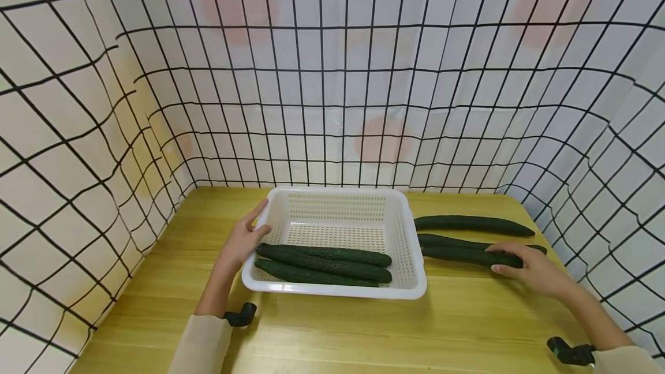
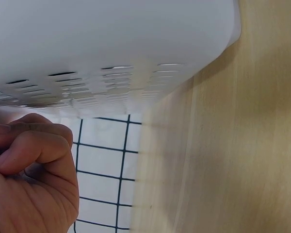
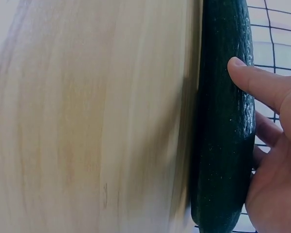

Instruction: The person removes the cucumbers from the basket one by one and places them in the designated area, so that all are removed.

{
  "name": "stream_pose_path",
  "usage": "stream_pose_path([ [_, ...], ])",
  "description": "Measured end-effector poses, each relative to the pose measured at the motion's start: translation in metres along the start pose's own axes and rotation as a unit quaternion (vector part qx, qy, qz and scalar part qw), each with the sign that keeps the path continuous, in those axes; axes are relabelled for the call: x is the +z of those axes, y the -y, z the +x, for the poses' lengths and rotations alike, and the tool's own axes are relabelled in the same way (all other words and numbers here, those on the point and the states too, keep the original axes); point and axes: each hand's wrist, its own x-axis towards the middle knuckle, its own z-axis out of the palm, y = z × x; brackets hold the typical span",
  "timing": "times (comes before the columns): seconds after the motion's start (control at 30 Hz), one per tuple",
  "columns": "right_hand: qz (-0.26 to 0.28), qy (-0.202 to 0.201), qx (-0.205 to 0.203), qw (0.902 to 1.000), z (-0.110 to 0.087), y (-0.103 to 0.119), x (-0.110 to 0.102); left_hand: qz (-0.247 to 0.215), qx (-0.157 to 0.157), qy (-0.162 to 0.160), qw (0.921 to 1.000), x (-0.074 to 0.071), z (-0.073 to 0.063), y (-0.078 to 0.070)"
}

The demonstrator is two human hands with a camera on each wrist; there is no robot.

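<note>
A white plastic basket (image 1: 337,290) with slotted walls stands on the table, three dark green cucumbers (image 1: 332,264) lying along its near side. My left hand (image 1: 244,241) grips the basket's left rim, thumb over the edge; the left wrist view has its curled fingers (image 2: 39,145) beside the slotted wall. To the right of the basket, my right hand (image 1: 535,267) holds the right end of the nearest cucumber (image 1: 452,255) there. In the right wrist view the thumb presses that cucumber (image 3: 225,126) from one side, with other fingers partly hidden behind it.
Two more cucumbers lie right of the basket: one just behind the held one, another (image 1: 473,223) farther back. Black wire mesh (image 1: 343,106) walls off the back and sides of the wooden table (image 1: 332,339). Small black devices sit at both wrists.
</note>
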Motion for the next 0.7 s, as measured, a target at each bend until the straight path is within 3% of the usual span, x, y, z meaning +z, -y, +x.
stream_pose_path([
  [0.33,-0.038,-0.022,-0.015,0.9989,0.007,0.001,0.003,-0.006,0.008,0.002,0.9999,0.0,0.002,0.001],
  [0.7,-0.061,-0.009,0.0,0.9981,0.008,-0.007,0.014,-0.007,0.012,0.008,0.9999,-0.001,0.0,0.002],
])
